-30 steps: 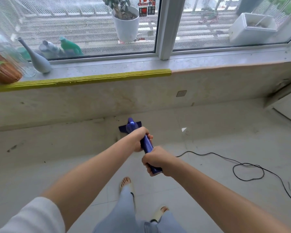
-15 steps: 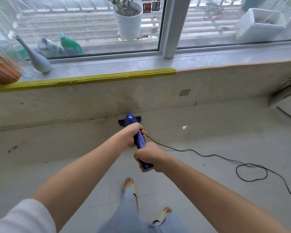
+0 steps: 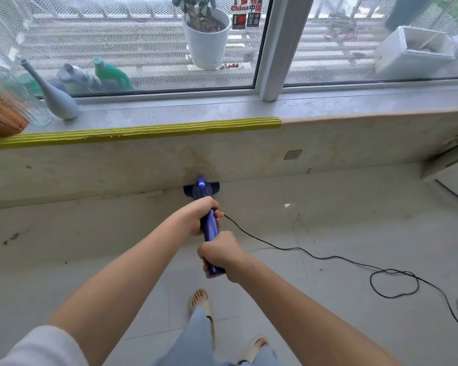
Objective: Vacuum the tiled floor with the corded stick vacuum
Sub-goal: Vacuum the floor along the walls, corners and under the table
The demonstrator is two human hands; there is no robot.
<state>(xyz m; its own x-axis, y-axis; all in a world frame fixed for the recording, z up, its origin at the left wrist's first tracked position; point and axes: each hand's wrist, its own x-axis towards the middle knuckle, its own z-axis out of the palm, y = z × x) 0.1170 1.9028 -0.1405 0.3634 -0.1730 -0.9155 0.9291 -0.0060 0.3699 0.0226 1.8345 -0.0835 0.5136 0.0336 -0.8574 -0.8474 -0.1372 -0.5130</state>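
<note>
Against the wall below the window ledge [image 3: 222,112], the stick vacuum's floor head [image 3: 201,188] is now touching the baseboard, having advanced from mid-floor a second ago, so this forward stroke is likely ending and a pull-back is due. Left hand [image 3: 200,215] is gripping the blue vacuum [image 3: 210,228] handle higher up; right hand [image 3: 220,256] is gripping its end. Black cord [image 3: 302,250] is trailing right of the vacuum, looping on the tiled floor [image 3: 354,220], a snag risk for strokes that way. White scrap [image 3: 287,205] is lying right of the floor head.
</note>
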